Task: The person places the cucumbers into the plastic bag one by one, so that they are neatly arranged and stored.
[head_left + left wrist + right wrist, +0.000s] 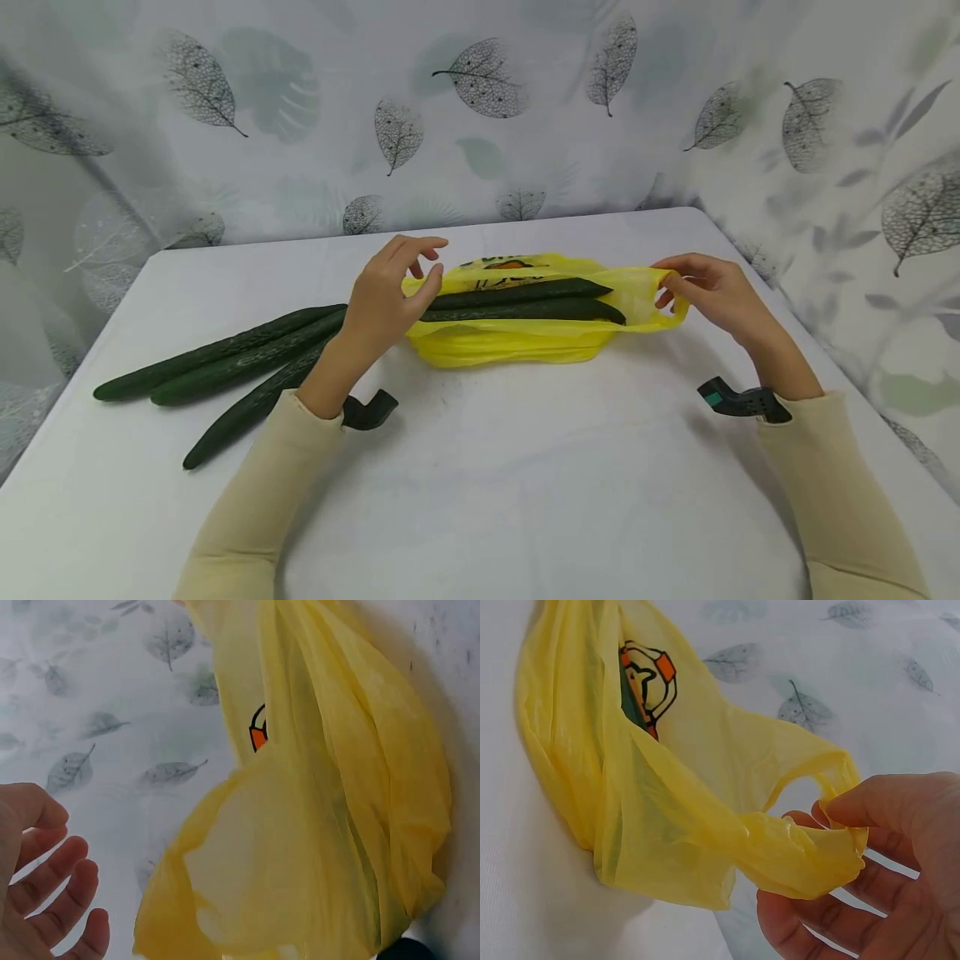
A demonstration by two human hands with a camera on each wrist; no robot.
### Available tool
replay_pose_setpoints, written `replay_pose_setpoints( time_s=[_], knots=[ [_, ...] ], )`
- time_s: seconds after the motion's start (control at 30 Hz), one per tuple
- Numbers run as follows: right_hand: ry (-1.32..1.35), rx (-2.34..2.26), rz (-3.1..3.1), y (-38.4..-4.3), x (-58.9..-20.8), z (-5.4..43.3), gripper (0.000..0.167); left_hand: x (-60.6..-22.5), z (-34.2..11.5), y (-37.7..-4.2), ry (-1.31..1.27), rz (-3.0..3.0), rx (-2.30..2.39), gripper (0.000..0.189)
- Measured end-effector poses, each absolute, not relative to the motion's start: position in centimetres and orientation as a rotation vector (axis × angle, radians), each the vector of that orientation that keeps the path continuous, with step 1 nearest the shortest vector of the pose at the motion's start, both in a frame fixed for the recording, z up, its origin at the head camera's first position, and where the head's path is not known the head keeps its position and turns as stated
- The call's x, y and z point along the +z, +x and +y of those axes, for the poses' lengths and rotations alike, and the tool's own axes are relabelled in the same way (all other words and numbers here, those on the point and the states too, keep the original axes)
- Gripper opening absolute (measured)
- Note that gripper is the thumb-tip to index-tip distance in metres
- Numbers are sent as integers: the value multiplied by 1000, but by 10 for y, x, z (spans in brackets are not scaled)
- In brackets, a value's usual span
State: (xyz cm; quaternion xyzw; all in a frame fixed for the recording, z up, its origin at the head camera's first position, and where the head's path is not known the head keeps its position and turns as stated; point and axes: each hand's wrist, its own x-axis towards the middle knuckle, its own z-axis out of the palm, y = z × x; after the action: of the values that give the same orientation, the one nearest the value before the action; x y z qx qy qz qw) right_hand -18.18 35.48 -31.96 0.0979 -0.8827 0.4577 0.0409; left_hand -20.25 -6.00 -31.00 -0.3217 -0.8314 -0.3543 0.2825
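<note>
One white tabletop (525,475) | yellow bag (517,348) upon it | leaf-print cloth (555,142) behind

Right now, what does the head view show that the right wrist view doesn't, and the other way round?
Only the head view shows the left hand and the three cucumbers lying left of the yellow bag.

Only the right wrist view shows the palm of the right hand; the head view shows its back.

Both show the bag, its orange-and-black print, that hand gripping the bag's handle, and the leaf-patterned cloth.
</note>
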Motion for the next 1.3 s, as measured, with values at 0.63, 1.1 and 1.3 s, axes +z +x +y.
replay_pose_setpoints(
  time_s=[0.63, 1.1, 1.3],
  knots=[
    [314, 1404, -2702, -177, -323, 357, 31, -318, -123, -195, -670, -2380, -933, 36],
    [353, 1391, -2738, -182, -326, 354, 32, -337, -164, -185, -514, -2716, -856, 38],
    [354, 1404, -2745, -183, -327, 352, 32, -340, -183, -179, -465, -2873, -797, 30]
  ],
)
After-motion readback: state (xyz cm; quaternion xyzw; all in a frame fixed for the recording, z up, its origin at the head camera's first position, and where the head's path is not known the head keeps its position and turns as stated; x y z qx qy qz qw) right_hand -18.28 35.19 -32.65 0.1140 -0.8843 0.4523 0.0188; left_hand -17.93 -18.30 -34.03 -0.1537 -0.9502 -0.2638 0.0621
